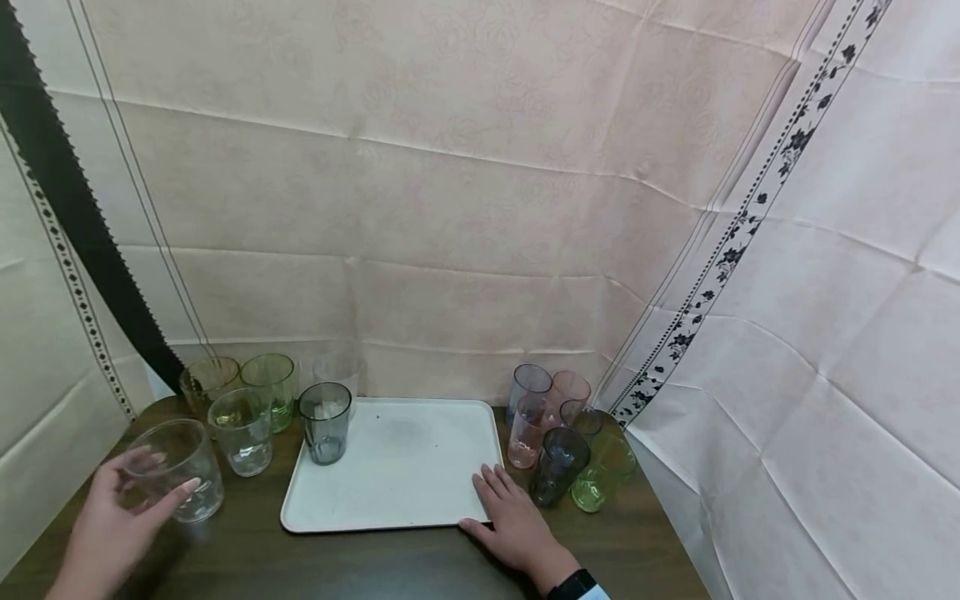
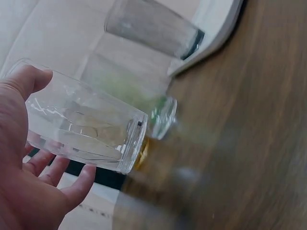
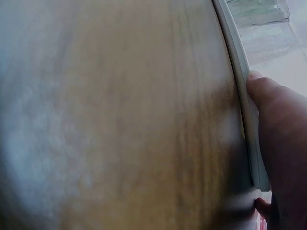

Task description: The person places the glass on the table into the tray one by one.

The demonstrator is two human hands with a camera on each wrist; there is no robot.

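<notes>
My left hand (image 1: 112, 521) holds a clear drinking glass (image 1: 201, 479) at the table's left, thumb on one side and fingers on the other. The left wrist view shows the same clear glass (image 2: 91, 127) tilted across the picture, its rim toward the palm. My right hand (image 1: 513, 521) rests at the front right corner of a white tray (image 1: 405, 475), fingers extended along its right side. The thumb (image 3: 264, 86) touches the front rim in the right wrist view. A smoky grey glass (image 1: 327, 429) stands upright on the tray's left part.
Left of the tray stand another clear glass (image 1: 246, 437), a green glass (image 1: 277, 400) and an amber glass (image 1: 206, 387). On the right cluster several tinted glasses, including a dark glass (image 1: 558, 468), a pink glass (image 1: 525, 437) and a tilted green glass (image 1: 603, 475). Cloth curtains (image 1: 450, 208) surround the wooden table (image 1: 337, 571).
</notes>
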